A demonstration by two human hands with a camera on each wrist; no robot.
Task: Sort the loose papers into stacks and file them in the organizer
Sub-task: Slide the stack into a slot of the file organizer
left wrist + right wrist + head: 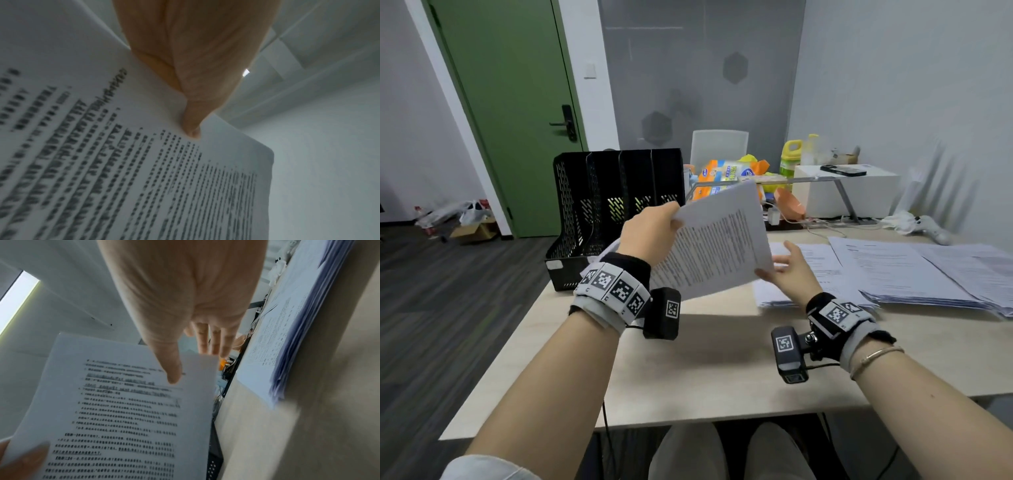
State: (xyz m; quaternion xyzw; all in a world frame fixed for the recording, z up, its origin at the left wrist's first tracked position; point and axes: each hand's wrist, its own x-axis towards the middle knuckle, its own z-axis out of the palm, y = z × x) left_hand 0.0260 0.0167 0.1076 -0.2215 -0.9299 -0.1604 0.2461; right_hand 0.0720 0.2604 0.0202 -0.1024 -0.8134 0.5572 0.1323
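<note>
The printed sheaf of papers [717, 243] is hanging in the air above the near-middle of the table [688, 370], tilted, with its long axis running from a raised far corner near the organizer down toward the person's right. The left hand [650, 233] is gripping it at the upper left edge; in the left wrist view the thumb [191, 123] is pressing down on the printed face, pinching the sheets, with the other fingers hidden behind the paper. The right hand [789, 269] is sitting at the sheaf's lower right corner with its fingers [213, 340] spread and nearly straight; its thumb is lying over the printed face, but whether it is actually touching the page cannot be told, so it is steadying at most, not clutching. The black organizer [616, 209] is standing upright at the table's far left corner, its slots open at the top and toward the person, just beyond and to the left of the gripping hand. That puts the left hand nearer the slots, and I judge that the sheaf will need its long axis turned to line up with a slot before it goes in. To the right, well apart from the organizer, flat stacks of paper [893, 274] are lying fanned across the tabletop.
</note>
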